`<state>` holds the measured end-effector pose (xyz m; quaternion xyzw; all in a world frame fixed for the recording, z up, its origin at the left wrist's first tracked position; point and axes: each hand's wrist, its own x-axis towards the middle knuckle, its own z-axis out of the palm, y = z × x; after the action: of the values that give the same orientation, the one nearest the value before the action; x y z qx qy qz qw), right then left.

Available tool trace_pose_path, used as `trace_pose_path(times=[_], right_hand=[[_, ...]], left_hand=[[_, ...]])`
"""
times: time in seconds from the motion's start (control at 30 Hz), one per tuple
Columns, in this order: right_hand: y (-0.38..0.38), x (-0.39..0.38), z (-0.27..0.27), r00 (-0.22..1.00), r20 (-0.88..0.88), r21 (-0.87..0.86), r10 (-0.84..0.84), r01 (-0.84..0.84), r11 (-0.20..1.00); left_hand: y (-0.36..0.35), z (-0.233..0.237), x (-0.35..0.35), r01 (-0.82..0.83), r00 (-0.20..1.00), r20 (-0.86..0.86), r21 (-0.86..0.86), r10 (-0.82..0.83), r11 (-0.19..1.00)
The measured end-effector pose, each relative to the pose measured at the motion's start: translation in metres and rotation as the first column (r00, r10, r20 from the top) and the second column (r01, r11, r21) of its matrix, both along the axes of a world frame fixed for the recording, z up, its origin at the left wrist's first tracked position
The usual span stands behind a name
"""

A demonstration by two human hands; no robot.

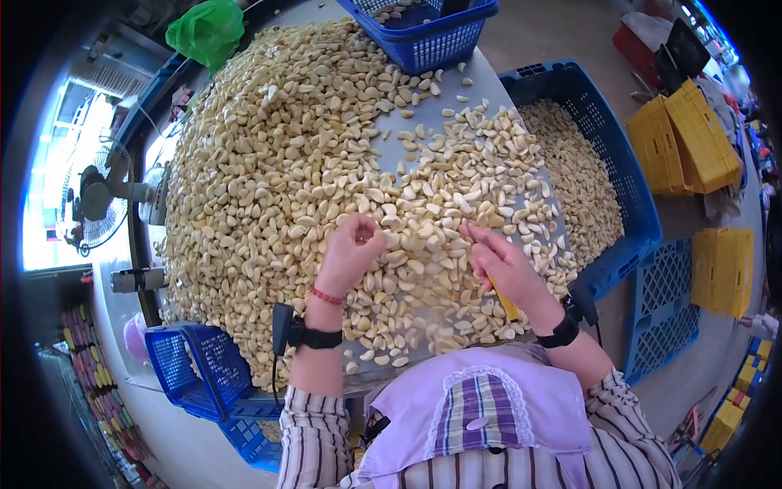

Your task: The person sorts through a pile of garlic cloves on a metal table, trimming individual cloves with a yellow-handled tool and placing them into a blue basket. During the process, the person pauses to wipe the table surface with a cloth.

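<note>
Picking garlic cloves (pixel 269 155) seemed underway, calling for precision; the right hand (pixel 513 270) clasped a yellow-handled tool (pixel 506 305), the left hand's (pixel 350 254) grip was unclear.

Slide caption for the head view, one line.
Head view: left hand and right hand, the latter with a yellow-handled tool, over a heap of pale pieces on a table.

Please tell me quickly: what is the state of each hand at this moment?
Left hand: fingers curled; whether it holds a garlic clove cannot be told.
Right hand: closed, holding a yellow-handled tool.
</note>
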<state>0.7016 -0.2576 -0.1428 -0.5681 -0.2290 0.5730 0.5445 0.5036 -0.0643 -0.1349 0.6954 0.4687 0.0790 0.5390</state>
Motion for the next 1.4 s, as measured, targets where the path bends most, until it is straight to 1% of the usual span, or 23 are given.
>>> trace_pose_path(times=[0.03,0.07,0.13,0.17,0.23,0.33,0.5,0.57,0.7,0.77,0.8,0.83,0.87,1.0,1.07,1.1,1.17,1.2,1.27,1.3,1.33,1.37,1.4], right_hand=[[-0.002,-0.004,0.003,1.000,-0.002,-0.004,-0.007,0.007,1.000],[-0.002,-0.009,0.011,0.993,0.112,0.050,0.032,-0.038,0.998],[0.000,-0.019,0.025,0.972,0.225,0.089,0.061,-0.083,0.993],[0.002,-0.023,0.032,0.946,0.308,0.095,0.099,-0.134,0.986],[0.004,-0.026,0.039,0.877,0.424,0.040,0.226,-0.268,0.963],[0.008,-0.032,0.043,0.840,0.479,0.059,0.254,-0.320,0.946],[0.006,-0.033,0.044,0.802,0.531,0.075,0.272,-0.364,0.928],[0.005,-0.032,0.042,0.822,0.486,0.053,0.296,-0.366,0.929],[0.005,-0.037,0.028,0.892,0.393,0.125,0.225,-0.294,0.948],[0.011,-0.042,0.007,0.917,0.398,0.294,0.020,-0.148,0.944],[0.008,-0.038,0.003,0.918,0.397,0.294,0.019,-0.147,0.944],[0.007,-0.030,0.011,0.988,0.115,0.085,0.099,-0.109,0.990],[0.006,-0.025,0.018,0.977,-0.186,-0.130,0.107,-0.132,0.983],[-0.001,-0.025,0.030,0.951,-0.242,-0.015,0.192,-0.201,0.979],[0.002,-0.035,0.035,0.964,0.224,0.219,0.142,-0.191,0.957],[0.003,-0.038,0.024,0.965,0.223,0.220,0.139,-0.189,0.957],[0.006,-0.042,-0.002,0.909,0.416,0.289,-0.014,-0.117,0.950],[0.005,-0.038,-0.002,0.910,0.414,0.293,-0.019,-0.113,0.950],[0.006,-0.023,0.014,0.996,-0.054,-0.080,-0.064,0.060,0.995],[0.007,-0.017,0.018,0.990,-0.112,-0.065,-0.085,0.078,0.995],[0.007,-0.016,0.016,0.990,-0.115,-0.066,-0.082,0.075,0.995],[0.008,-0.015,0.014,0.987,-0.122,-0.060,-0.104,0.097,0.993],[0.007,-0.015,0.012,0.984,-0.129,-0.055,-0.126,0.119,0.991]], left_hand=[[-0.009,0.022,0.003,-0.063,0.996,0.037,-0.292,0.077,0.955],[-0.020,0.025,0.002,-0.057,0.997,0.035,-0.296,0.070,0.954],[-0.043,0.028,0.001,-0.150,0.881,0.322,-0.504,0.347,0.850],[-0.053,0.030,0.003,-0.195,0.839,0.331,-0.559,0.432,0.806],[-0.069,0.031,0.001,-0.183,0.820,0.345,-0.599,0.457,0.779],[-0.083,0.035,-0.002,-0.090,0.785,0.409,-0.667,0.465,0.740],[-0.102,0.023,0.001,-0.172,0.746,0.472,-0.545,0.469,0.821],[-0.107,0.020,0.006,-0.215,0.679,0.510,-0.549,0.527,0.808],[-0.108,0.017,0.009,-0.268,0.724,0.479,-0.469,0.497,0.842],[-0.103,0.017,0.004,-0.226,0.850,0.444,-0.174,0.281,0.958],[-0.104,0.017,0.003,-0.225,0.851,0.443,-0.175,0.281,0.959],[-0.105,0.019,0.002,-0.224,0.829,0.447,-0.285,0.336,0.932],[-0.105,0.020,0.001,-0.219,0.806,0.444,-0.391,0.392,0.894],[-0.107,0.021,0.007,-0.283,0.715,0.427,-0.547,0.554,0.788],[-0.110,0.018,0.009,-0.252,0.712,0.476,-0.513,0.516,0.821],[-0.110,0.010,0.004,-0.251,0.713,0.476,-0.512,0.515,0.822],[-0.106,-0.007,-0.010,0.164,0.451,0.659,-0.723,0.601,0.671],[-0.100,-0.008,-0.012,0.165,0.455,0.661,-0.721,0.597,0.673],[-0.082,0.005,-0.001,0.289,0.354,0.721,-0.690,0.596,0.664],[-0.075,0.010,0.004,0.037,0.314,0.536,-0.832,0.784,0.554],[-0.061,0.008,0.007,0.033,0.313,0.535,-0.832,0.785,0.553],[-0.042,0.005,0.011,-0.202,0.725,0.492,-0.517,0.482,0.832],[-0.027,0.002,0.013,-0.180,0.971,0.151,-0.061,0.187,0.982]])
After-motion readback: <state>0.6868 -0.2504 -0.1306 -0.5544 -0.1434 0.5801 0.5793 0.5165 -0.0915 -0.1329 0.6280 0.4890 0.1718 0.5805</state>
